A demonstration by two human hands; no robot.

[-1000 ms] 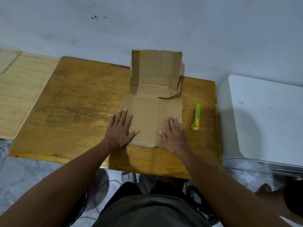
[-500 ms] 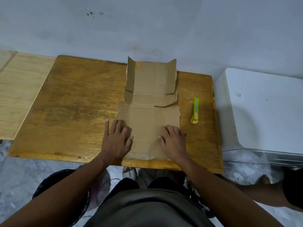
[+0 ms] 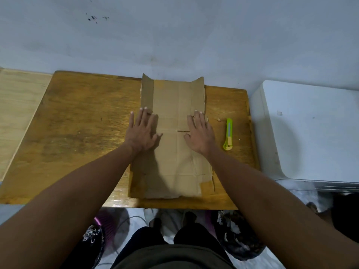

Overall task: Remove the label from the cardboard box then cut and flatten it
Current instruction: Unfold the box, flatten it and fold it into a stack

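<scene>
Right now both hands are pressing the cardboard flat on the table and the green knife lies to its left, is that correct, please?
Not quite: the knife lies to the right of the cardboard, beside the right hand, as the head view shows. The rest holds: the left hand and the right hand are pressing the cardboard flat on the table.

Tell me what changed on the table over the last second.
The far half of the cardboard box, upright a second ago, has been pushed down nearly flat; only its side flaps still tilt up. The left hand and right hand slid forward from the near panel, palms flat. The green cutter stayed on the wooden table.
</scene>
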